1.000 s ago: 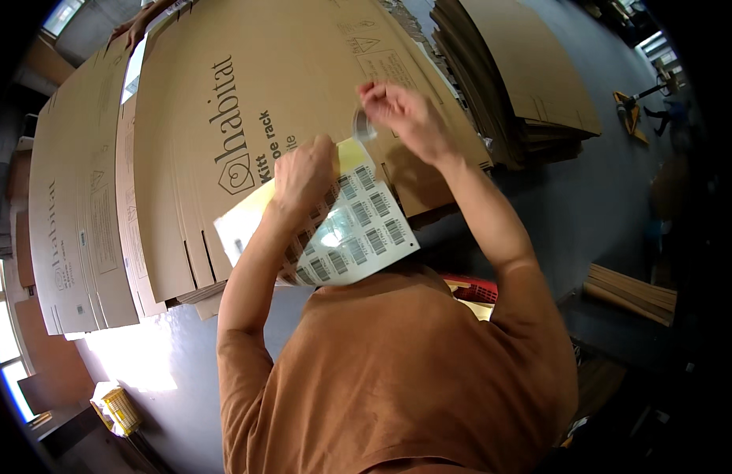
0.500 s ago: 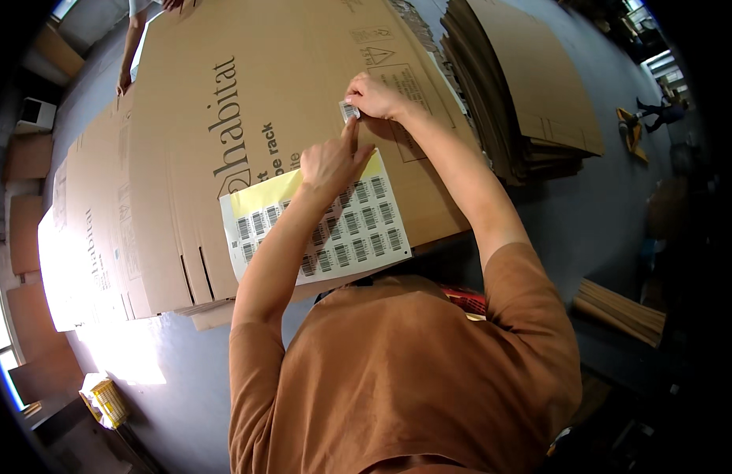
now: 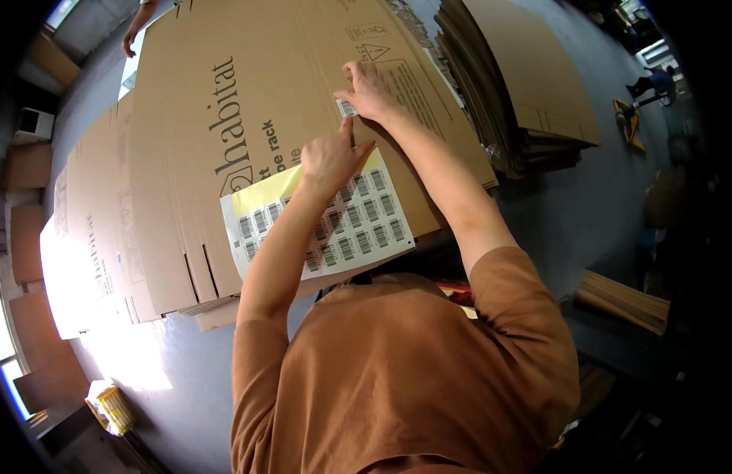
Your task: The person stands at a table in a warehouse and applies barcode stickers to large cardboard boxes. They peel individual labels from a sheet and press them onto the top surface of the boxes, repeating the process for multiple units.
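A small white barcode label (image 3: 347,109) lies on the printed face of a flat brown cardboard carton (image 3: 303,87). My right hand (image 3: 369,92) is over the carton just beside the label, thumb close to its edge and fingers loosely apart. My left hand (image 3: 328,162) stretches its index finger up to the label's lower edge, with the thumb spread out to the side. Beneath the left hand and forearm is a white sheet of barcode labels (image 3: 366,225) with a yellow strip along its far side, lying on the carton's near part.
Other flattened cartons (image 3: 101,213) overlap to the left, and a taller cardboard stack (image 3: 532,71) stands at the right. Another person's hand (image 3: 130,41) shows at the far left. On the grey floor are a yellow-and-white roll (image 3: 113,408) and a bundle of cardboard (image 3: 624,302).
My right fingers have let go of the label and opened slightly farther up. The left index finger stays against its lower edge. The other person's hand has moved up, away from the carton.
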A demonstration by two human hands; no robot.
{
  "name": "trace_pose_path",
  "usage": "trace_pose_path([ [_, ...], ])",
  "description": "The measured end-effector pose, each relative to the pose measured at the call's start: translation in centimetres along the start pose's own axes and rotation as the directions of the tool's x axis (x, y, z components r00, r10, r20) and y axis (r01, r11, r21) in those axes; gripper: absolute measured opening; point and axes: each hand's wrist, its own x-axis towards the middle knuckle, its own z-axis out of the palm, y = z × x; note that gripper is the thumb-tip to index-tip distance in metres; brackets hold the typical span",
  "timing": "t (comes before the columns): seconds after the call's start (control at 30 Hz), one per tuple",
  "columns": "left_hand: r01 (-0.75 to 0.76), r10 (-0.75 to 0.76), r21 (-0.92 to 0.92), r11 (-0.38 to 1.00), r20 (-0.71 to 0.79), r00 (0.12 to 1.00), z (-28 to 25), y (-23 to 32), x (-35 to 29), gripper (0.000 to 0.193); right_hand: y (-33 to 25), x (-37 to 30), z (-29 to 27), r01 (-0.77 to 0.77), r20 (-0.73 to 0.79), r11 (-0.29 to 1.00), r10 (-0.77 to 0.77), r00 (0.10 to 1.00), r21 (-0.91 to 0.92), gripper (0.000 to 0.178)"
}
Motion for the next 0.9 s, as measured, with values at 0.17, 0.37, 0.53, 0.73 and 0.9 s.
trace_pose_path([
  [0.17, 0.034, -0.040, -0.141, 0.989, -0.041, 0.998, 0.2, -1.8, -1.7, 0.057, -0.5, -4.4, -2.2, 0.036, 0.005, 0.986, -0.035, 0.999, -0.164, 0.078],
  [0.37, -0.001, -0.133, -0.383, 0.924, -0.325, 0.936, -0.4, -4.3, -4.9, 0.036, -2.7, -11.6, -5.2, -0.086, 0.232, 0.826, -0.056, 0.971, 0.557, 0.089],
  [0.53, -0.131, -0.097, -0.371, 0.919, -0.536, 0.839, -2.5, -5.2, -5.6, 0.040, -8.9, -16.1, -9.5, -0.199, 0.324, 0.578, -0.122, 0.938, 0.792, 0.074],
  [0.73, 0.181, -0.436, -0.861, 0.474, -0.051, 0.898, -3.4, -14.3, -10.7, 0.065, -6.5, -19.6, -15.2, -0.103, 0.073, 0.429, 0.085, 0.994, 0.897, 0.051],
  [0.9, -0.123, -0.062, -0.992, 0.037, -0.125, 0.990, -3.3, -10.5, -13.6, 0.087, -7.2, -22.8, -17.0, -0.170, 0.047, 0.597, 0.215, 0.975, 0.784, 0.056],
])
